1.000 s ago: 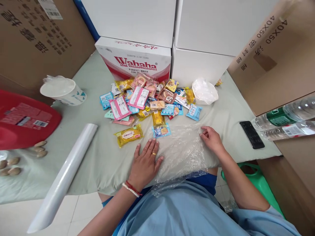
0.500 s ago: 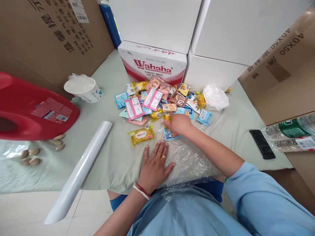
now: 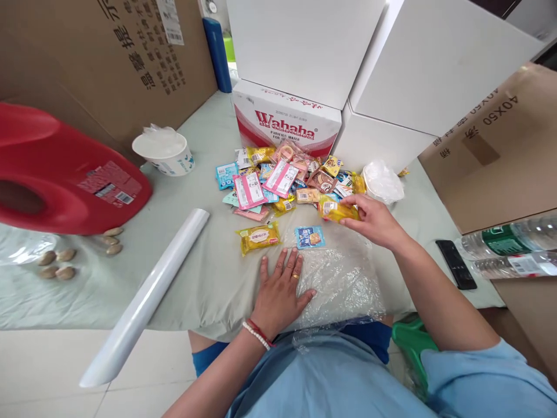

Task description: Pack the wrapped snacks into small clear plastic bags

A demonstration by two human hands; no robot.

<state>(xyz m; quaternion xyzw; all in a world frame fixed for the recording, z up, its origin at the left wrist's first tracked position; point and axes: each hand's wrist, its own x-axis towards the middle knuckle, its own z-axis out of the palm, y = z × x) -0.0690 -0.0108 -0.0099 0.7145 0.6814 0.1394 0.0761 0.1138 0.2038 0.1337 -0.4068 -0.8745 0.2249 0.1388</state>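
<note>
My right hand (image 3: 369,219) grips a yellow snack packet (image 3: 337,210) at its right end, in front of the heap. My left hand (image 3: 281,290) lies flat with fingers spread, on the cloth and the edge of a clear plastic sheet (image 3: 339,278). Just beyond its fingertips are another yellow snack packet (image 3: 259,237) and a small blue snack packet (image 3: 310,237). Behind them lies a heap of wrapped snacks, among them pink-edged packets (image 3: 249,190), a brown packet (image 3: 322,180) and a light blue packet (image 3: 227,175).
A white roll (image 3: 148,296) lies at left, near a red jug (image 3: 65,168) and a paper cup (image 3: 167,157). A Wahaha box (image 3: 285,119) stands behind the heap. At right are a white bowl (image 3: 383,181), a phone (image 3: 456,264) and plastic bottles (image 3: 517,238).
My right hand has moved right with the yellow packet, which has left its place near the blue one. The blue packet now shows fully. My left hand stays flat.
</note>
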